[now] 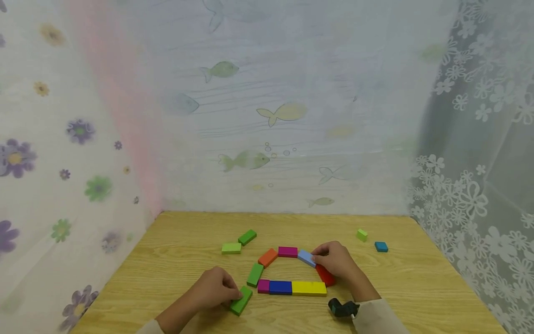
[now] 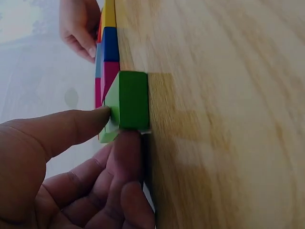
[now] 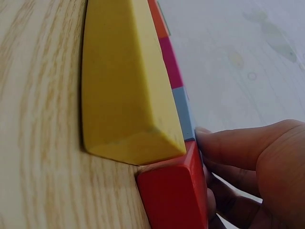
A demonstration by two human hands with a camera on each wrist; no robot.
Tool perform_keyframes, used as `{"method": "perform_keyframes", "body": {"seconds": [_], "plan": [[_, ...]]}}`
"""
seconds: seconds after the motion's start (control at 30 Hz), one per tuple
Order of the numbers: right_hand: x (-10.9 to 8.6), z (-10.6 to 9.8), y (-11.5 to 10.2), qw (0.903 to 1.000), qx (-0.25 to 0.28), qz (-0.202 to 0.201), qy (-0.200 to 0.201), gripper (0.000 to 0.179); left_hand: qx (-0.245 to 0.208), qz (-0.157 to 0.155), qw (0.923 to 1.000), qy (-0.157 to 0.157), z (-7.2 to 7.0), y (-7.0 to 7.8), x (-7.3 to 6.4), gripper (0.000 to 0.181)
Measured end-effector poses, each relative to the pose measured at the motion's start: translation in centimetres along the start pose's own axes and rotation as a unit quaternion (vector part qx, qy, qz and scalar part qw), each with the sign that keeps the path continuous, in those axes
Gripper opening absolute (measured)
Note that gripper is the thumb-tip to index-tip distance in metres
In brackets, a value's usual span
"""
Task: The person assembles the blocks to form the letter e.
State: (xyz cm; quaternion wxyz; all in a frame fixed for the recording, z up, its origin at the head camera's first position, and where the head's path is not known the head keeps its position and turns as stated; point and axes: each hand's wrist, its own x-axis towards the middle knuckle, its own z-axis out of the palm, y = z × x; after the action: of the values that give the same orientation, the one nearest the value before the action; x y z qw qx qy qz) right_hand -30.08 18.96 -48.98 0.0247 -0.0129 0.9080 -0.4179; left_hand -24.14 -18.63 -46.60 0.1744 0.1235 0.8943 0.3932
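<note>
My left hand (image 1: 214,287) pinches a green block (image 1: 241,300) between thumb and fingers, low over the wood at the arch's front left. In the left wrist view the thumb lies on one side of this block, with fingertips against its end. My right hand (image 1: 337,260) has its thumb and fingertips at the right end of a light blue block (image 1: 307,258), beside a red block (image 1: 325,275). An arch runs from another green block (image 1: 255,274) through orange (image 1: 268,258) and magenta (image 1: 288,252) blocks to these two. Below it lies a row of small magenta (image 1: 263,286), blue (image 1: 280,287) and yellow (image 1: 308,288) blocks.
Behind the arch, at left, lie a light green block (image 1: 231,248) and a green block (image 1: 247,237). At the back right sit a small lime block (image 1: 361,234) and a blue block (image 1: 381,247). A black object (image 1: 342,308) is by the right sleeve. Patterned curtains surround the wooden table (image 1: 417,287).
</note>
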Motion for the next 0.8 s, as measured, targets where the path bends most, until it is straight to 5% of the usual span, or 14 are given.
{"method": "perform_keyframes", "body": {"seconds": [0.3,0.8], "plan": [[0.0,0.0,-0.1,1.0000,0.000,-0.002,0.003,0.011,-0.083,-0.023,0.9956,-0.035,0.2,0.0,0.7,0.014],[-0.3,-0.1,-0.4,1.0000,0.000,-0.004,0.004,0.011,-0.098,-0.033,0.9939,-0.040,0.5,0.0,1.4,0.018]]}}
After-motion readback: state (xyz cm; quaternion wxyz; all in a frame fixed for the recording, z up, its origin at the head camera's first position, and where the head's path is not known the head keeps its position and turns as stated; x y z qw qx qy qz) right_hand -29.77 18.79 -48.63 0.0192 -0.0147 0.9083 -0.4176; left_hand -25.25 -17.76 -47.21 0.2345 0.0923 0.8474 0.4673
